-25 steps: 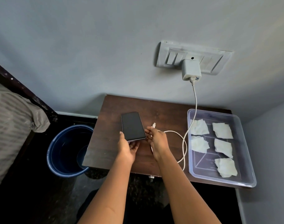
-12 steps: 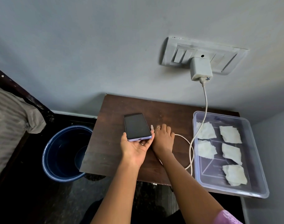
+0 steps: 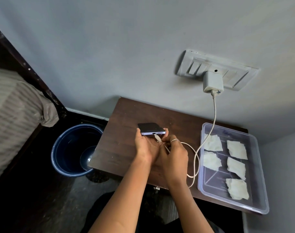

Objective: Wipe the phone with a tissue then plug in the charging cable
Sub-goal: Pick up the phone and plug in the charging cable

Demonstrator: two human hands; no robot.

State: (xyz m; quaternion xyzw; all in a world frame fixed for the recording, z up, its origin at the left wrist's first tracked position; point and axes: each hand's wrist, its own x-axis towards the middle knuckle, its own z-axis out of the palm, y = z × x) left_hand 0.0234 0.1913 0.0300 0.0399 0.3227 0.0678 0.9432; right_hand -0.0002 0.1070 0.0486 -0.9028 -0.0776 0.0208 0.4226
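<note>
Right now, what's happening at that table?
A person is about to plug in a phone. The left hand holds it off the table, bottom edge toward the camera, port showing. The right hand pinches the cable near its plug, which points at the port but is not in yet. The cable runs up to a charger in the wall socket. Five tissues lie in a clear tray on the right; a blue bin stands on the floor to the left.

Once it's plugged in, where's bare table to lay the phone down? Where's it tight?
Bare wood lies on the table's far strip, between the wall and the phone, and along its left side toward the blue bucket. Tight: the right side, where the cable loops against the tissue tray, and the middle under both hands.
</note>
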